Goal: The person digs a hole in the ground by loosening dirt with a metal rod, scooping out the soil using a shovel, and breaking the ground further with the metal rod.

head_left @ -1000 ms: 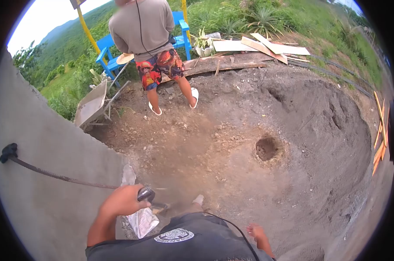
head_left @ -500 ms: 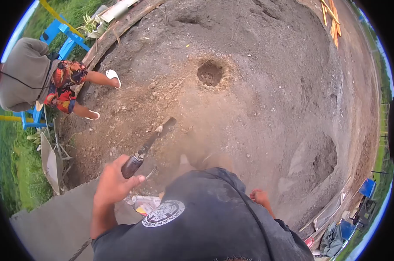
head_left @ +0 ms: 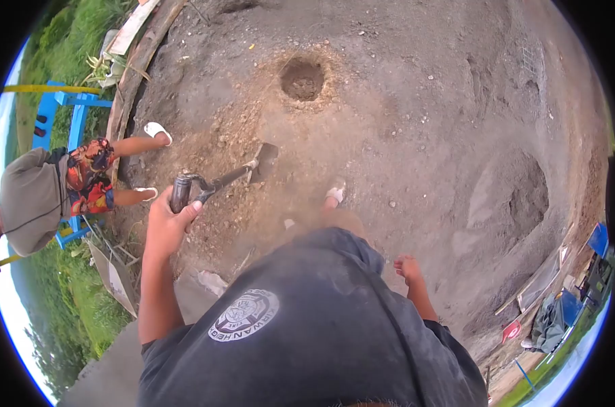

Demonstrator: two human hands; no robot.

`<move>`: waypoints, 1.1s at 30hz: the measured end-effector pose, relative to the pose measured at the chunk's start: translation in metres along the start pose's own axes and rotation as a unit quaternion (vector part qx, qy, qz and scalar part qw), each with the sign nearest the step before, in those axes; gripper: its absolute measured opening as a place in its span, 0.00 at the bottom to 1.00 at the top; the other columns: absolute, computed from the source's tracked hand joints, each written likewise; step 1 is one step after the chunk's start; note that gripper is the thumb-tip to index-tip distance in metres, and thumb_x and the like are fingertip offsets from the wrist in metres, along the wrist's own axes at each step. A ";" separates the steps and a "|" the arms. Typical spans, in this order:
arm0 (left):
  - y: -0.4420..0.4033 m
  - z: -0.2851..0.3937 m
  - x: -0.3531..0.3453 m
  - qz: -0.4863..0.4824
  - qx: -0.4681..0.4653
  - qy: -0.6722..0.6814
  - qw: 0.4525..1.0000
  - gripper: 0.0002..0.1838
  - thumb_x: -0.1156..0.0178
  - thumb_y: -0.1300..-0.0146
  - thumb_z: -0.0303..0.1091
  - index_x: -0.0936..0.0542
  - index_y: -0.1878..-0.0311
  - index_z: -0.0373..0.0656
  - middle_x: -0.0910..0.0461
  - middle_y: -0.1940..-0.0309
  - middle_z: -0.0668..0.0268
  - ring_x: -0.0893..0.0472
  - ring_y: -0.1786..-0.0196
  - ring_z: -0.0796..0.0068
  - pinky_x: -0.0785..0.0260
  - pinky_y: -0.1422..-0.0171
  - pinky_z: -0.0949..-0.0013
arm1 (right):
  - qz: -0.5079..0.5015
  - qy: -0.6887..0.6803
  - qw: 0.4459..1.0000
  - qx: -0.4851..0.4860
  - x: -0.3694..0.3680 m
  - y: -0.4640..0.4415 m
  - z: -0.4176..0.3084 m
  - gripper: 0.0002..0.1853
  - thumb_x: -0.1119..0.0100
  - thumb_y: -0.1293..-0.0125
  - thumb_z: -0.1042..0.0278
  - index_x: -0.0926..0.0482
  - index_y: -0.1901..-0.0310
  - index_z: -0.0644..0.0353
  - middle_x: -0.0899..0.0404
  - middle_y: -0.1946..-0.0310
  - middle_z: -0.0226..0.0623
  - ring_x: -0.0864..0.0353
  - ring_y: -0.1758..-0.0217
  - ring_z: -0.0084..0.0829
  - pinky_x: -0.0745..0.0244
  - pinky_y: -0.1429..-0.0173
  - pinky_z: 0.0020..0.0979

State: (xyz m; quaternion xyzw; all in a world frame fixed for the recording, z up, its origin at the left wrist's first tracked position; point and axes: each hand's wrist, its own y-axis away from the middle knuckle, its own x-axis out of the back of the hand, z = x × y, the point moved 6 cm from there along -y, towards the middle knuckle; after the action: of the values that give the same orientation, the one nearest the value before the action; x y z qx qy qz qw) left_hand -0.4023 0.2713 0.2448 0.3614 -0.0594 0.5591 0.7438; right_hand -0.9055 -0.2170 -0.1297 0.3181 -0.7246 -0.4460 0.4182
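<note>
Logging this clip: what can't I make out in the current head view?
All in the head view:
- Left hand: fingers partly hidden behind the grip of the shovel.
- Right hand: too small to tell whether anything is in its palm.
- Wearer's legs: mostly hidden by the dark shirt.
- Other person: hands hidden by their own body.
- Hole: depth unclear, floor shadowed.

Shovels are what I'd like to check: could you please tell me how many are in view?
1: a shovel, its grip in the person's left hand. Others may be hidden from view.
</note>
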 end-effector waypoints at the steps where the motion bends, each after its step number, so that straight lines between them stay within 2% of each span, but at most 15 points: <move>1: -0.014 -0.010 -0.004 0.008 0.018 0.012 1.000 0.16 0.25 0.39 0.37 0.24 0.63 0.41 0.27 0.78 0.73 0.28 0.80 0.82 0.38 0.74 0.74 | -0.002 -0.002 1.000 0.020 0.007 -0.011 -0.025 0.18 0.45 0.28 0.66 0.21 0.38 0.55 0.12 0.56 0.37 0.13 0.55 0.31 0.20 0.55 0.35; 2: -0.022 -0.020 -0.010 0.000 0.031 0.017 0.999 0.11 0.28 0.38 0.32 0.22 0.62 0.39 0.25 0.77 0.71 0.26 0.78 0.82 0.35 0.73 0.73 | -0.002 -0.006 0.999 0.042 0.011 -0.023 -0.051 0.18 0.46 0.27 0.65 0.20 0.39 0.55 0.12 0.56 0.38 0.13 0.55 0.31 0.21 0.55 0.35; 9: -0.023 -0.019 -0.008 0.017 0.050 0.035 0.998 0.16 0.26 0.40 0.33 0.23 0.56 0.39 0.24 0.74 0.70 0.25 0.76 0.82 0.33 0.72 0.74 | 0.007 0.023 0.989 0.144 0.025 -0.049 -0.218 0.13 0.42 0.26 0.64 0.17 0.43 0.52 0.12 0.56 0.33 0.14 0.57 0.27 0.20 0.53 0.33; 15: -0.034 -0.021 -0.006 -0.067 0.077 0.029 0.994 0.23 0.24 0.41 0.37 0.22 0.49 0.36 0.23 0.72 0.71 0.25 0.72 0.81 0.30 0.66 0.72 | -0.008 0.102 0.989 0.107 -0.001 -0.059 -0.255 0.14 0.41 0.26 0.64 0.18 0.42 0.53 0.12 0.56 0.35 0.14 0.57 0.30 0.19 0.52 0.35; 16: -0.040 -0.029 0.000 -0.064 0.074 0.024 0.995 0.25 0.23 0.43 0.37 0.22 0.48 0.36 0.22 0.71 0.70 0.24 0.70 0.80 0.29 0.64 0.70 | -0.013 0.120 0.988 0.100 -0.006 -0.074 -0.248 0.15 0.45 0.24 0.63 0.19 0.40 0.53 0.13 0.55 0.36 0.14 0.57 0.31 0.19 0.53 0.36; 18: -0.052 -0.023 0.019 -0.032 0.063 -0.038 0.997 0.29 0.22 0.46 0.44 0.21 0.48 0.36 0.21 0.67 0.66 0.23 0.63 0.73 0.28 0.56 0.65 | -0.025 0.155 0.984 0.079 -0.029 -0.069 -0.256 0.17 0.50 0.25 0.62 0.22 0.39 0.54 0.14 0.56 0.38 0.15 0.58 0.33 0.19 0.55 0.38; 20: -0.069 -0.023 0.035 -0.030 0.040 -0.059 0.997 0.34 0.23 0.45 0.46 0.24 0.40 0.37 0.17 0.61 0.58 0.17 0.56 0.66 0.26 0.49 0.62 | -0.070 0.165 0.982 0.068 -0.042 -0.091 -0.259 0.17 0.48 0.26 0.61 0.24 0.40 0.54 0.14 0.59 0.38 0.15 0.60 0.34 0.22 0.61 0.38; 21: -0.080 -0.022 0.043 -0.016 0.018 -0.072 0.997 0.38 0.23 0.45 0.47 0.26 0.36 0.38 0.15 0.57 0.54 0.16 0.52 0.62 0.25 0.45 0.61 | -0.060 0.103 0.989 0.089 -0.053 -0.074 -0.272 0.17 0.47 0.27 0.61 0.23 0.41 0.56 0.14 0.62 0.39 0.15 0.62 0.35 0.22 0.61 0.41; 22: -0.089 -0.017 0.052 -0.015 0.008 -0.066 0.998 0.40 0.24 0.44 0.46 0.28 0.32 0.39 0.16 0.53 0.51 0.16 0.49 0.60 0.26 0.42 0.60 | -0.097 0.258 0.948 0.160 -0.072 -0.051 -0.301 0.16 0.45 0.28 0.62 0.21 0.44 0.60 0.14 0.65 0.40 0.14 0.62 0.36 0.20 0.62 0.39; 25: -0.122 -0.003 0.058 -0.066 -0.044 -0.048 0.996 0.45 0.26 0.40 0.44 0.36 0.23 0.42 0.19 0.42 0.46 0.16 0.43 0.55 0.27 0.36 0.59 | -0.130 0.329 0.910 0.216 -0.121 -0.023 -0.351 0.14 0.44 0.26 0.67 0.21 0.44 0.63 0.15 0.66 0.40 0.13 0.61 0.33 0.19 0.63 0.33; 27: -0.143 0.003 0.056 -0.123 -0.099 -0.039 0.987 0.46 0.29 0.37 0.42 0.41 0.19 0.45 0.22 0.37 0.44 0.17 0.41 0.54 0.28 0.33 0.59 | -0.131 0.252 0.942 0.178 -0.147 -0.013 -0.370 0.14 0.43 0.26 0.67 0.20 0.43 0.61 0.14 0.63 0.39 0.13 0.60 0.32 0.20 0.60 0.31; 28: -0.147 0.013 0.055 -0.178 -0.040 0.047 0.982 0.43 0.31 0.34 0.40 0.40 0.19 0.47 0.23 0.37 0.47 0.18 0.43 0.58 0.25 0.38 0.57 | -0.131 0.214 0.954 0.166 -0.156 -0.008 -0.378 0.14 0.42 0.26 0.67 0.20 0.43 0.60 0.14 0.62 0.38 0.13 0.58 0.32 0.20 0.57 0.31; 30: -0.169 0.022 0.042 -0.224 -0.063 0.085 0.969 0.40 0.31 0.33 0.38 0.38 0.22 0.47 0.21 0.47 0.54 0.17 0.59 0.68 0.23 0.55 0.61 | -0.128 0.149 0.964 0.178 -0.164 0.001 -0.404 0.14 0.40 0.27 0.63 0.16 0.44 0.55 0.12 0.56 0.36 0.13 0.53 0.33 0.20 0.48 0.36; 31: -0.177 0.030 0.038 -0.245 -0.073 0.104 0.961 0.38 0.31 0.33 0.37 0.37 0.23 0.47 0.20 0.53 0.57 0.16 0.67 0.72 0.22 0.64 0.64 | -0.110 0.148 0.964 0.194 -0.166 -0.001 -0.416 0.14 0.40 0.27 0.64 0.17 0.43 0.55 0.13 0.55 0.37 0.13 0.52 0.33 0.19 0.48 0.36; 33: -0.188 0.055 0.024 -0.279 -0.022 0.109 0.954 0.34 0.31 0.33 0.38 0.34 0.27 0.46 0.21 0.52 0.58 0.17 0.59 0.71 0.22 0.59 0.63 | -0.070 0.144 0.963 0.219 -0.162 -0.005 -0.432 0.15 0.42 0.26 0.65 0.19 0.41 0.55 0.14 0.53 0.37 0.13 0.51 0.34 0.18 0.47 0.36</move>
State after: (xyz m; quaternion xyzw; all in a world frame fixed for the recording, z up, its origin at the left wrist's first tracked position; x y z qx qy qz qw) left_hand -0.2117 0.2362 0.2084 0.2838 0.1134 0.3639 0.8799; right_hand -0.4483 -0.2477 -0.0771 0.5125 -0.7130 -0.2538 0.4058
